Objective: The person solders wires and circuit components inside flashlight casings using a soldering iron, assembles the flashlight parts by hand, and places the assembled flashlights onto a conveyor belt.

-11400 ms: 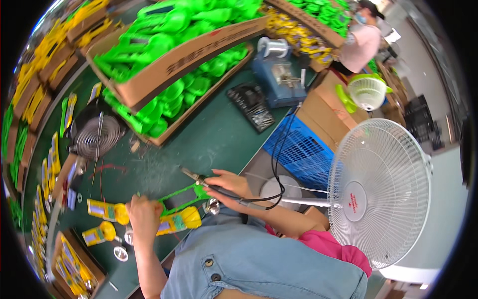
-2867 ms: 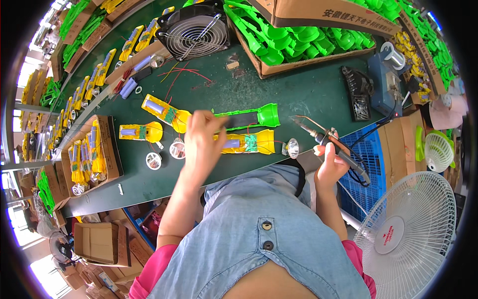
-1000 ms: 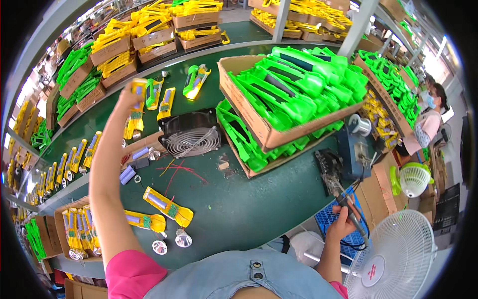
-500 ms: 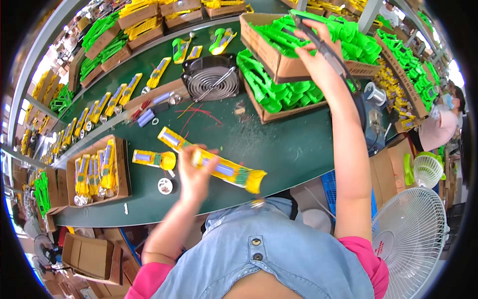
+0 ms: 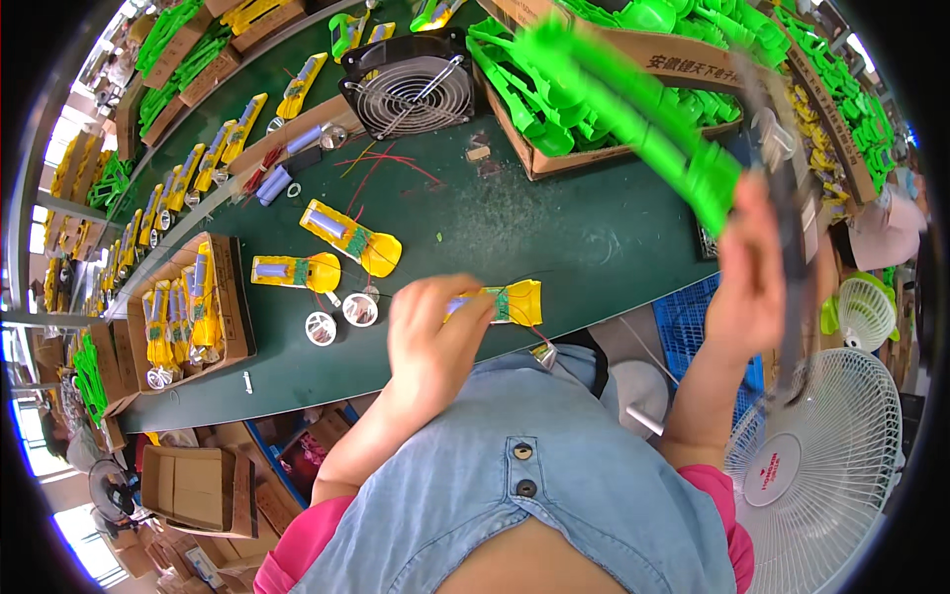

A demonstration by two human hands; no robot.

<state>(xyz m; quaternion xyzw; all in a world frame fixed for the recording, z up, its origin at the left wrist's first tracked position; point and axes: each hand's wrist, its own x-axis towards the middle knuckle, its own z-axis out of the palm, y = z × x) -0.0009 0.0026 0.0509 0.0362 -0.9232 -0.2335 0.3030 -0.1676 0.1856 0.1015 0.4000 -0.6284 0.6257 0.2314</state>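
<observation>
My left hand (image 5: 433, 342) is closed on a yellow flashlight casing (image 5: 525, 303) at the table's near edge. A purple cell and a green circuit board show in that casing, and a lamp part (image 5: 544, 354) hangs by wires below it. Raised at the right, my right hand (image 5: 750, 272) grips a long green plastic casing (image 5: 643, 139), smeared by motion. A dark cord-like strip (image 5: 787, 228) runs beside this hand; whether the fingers hold it too, I cannot tell. Two more yellow casings (image 5: 379, 254) lie left of my left hand, near round reflectors (image 5: 360, 309).
An open carton (image 5: 693, 61) of green casings stands at the back right, next to a metal-grilled fan (image 5: 411, 94). Purple cells (image 5: 274, 185) and red wires (image 5: 396, 163) lie mid-table. A carton (image 5: 242, 322) of filled yellow casings is at the left. A white fan (image 5: 821, 475) stands at right.
My right hand has come back from the green carton, bringing out a green casing. My left hand has shifted right and nearer with one yellow casing; another now lies apart on the table.
</observation>
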